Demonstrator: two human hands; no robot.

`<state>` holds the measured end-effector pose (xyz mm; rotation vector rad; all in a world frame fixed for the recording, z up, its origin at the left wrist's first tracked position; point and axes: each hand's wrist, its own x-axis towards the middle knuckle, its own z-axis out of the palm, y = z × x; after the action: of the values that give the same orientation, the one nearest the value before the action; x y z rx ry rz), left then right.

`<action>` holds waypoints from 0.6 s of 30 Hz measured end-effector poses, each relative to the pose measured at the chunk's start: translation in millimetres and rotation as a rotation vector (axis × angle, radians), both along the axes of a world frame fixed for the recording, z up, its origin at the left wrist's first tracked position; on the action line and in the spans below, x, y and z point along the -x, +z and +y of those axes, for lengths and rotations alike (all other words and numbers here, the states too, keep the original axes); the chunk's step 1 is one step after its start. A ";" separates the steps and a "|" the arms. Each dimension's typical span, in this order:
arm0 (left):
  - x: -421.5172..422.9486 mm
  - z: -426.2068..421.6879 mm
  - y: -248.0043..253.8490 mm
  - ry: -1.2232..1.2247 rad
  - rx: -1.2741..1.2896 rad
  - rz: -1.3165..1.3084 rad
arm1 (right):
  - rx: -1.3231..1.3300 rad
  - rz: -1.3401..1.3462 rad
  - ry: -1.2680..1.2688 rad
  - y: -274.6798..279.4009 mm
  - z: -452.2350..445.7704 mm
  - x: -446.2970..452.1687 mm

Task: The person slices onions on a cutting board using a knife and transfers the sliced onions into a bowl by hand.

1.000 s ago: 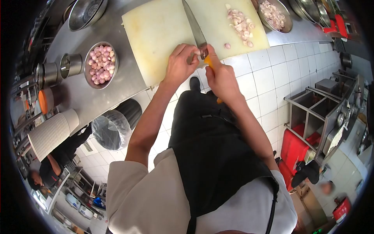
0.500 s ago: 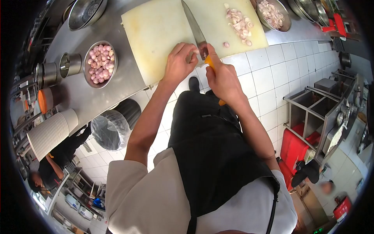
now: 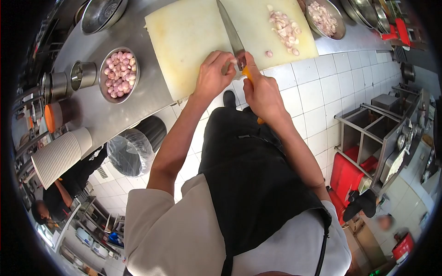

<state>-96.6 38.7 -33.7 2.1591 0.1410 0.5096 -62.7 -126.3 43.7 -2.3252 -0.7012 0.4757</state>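
Observation:
My right hand [image 3: 266, 94] is closed around the orange handle of a kitchen knife [image 3: 231, 33]. Its long blade points away from me over the pale cutting board [image 3: 184, 34]. My left hand [image 3: 212, 76] is pinched beside the heel of the blade, above the board's near edge. A small pale piece, apparently a shallot [image 3: 234, 61], shows at its fingertips, mostly hidden. To the right on the board lies a pile of cut shallots [image 3: 286, 30], with one separate pinkish piece [image 3: 269, 54] closer to me.
A metal bowl of whole peeled shallots [image 3: 119, 76] stands left of the board; a bowl of cut ones [image 3: 324, 20] is at the right. Stacked cups [image 3: 62, 154] and a lined bin [image 3: 130, 154] are at lower left. Another person [image 3: 60, 198] is beyond them.
The view has shifted very slightly. Both hands and the knife keep nearly the same pose, and the piles on the board look the same.

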 end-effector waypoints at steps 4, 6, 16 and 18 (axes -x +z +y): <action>-0.4 0.2 -1.7 -0.004 0.009 0.005 | -0.007 -0.006 -0.014 -7.6 1.8 1.1; -0.4 0.4 -1.0 -0.005 0.015 0.007 | -0.003 -0.007 -0.016 -9.2 2.5 1.5; 1.7 0.4 -5.1 0.016 -0.021 0.021 | -0.103 -0.055 -0.049 -34.7 1.1 7.0; -4.1 0.7 -3.5 0.023 -0.065 0.031 | -0.158 -0.075 -0.051 -33.9 -6.8 -5.2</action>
<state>-92.5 39.3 -37.2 2.2320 0.1683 0.5007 -57.5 -133.1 9.8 -2.2158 -0.6869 0.3004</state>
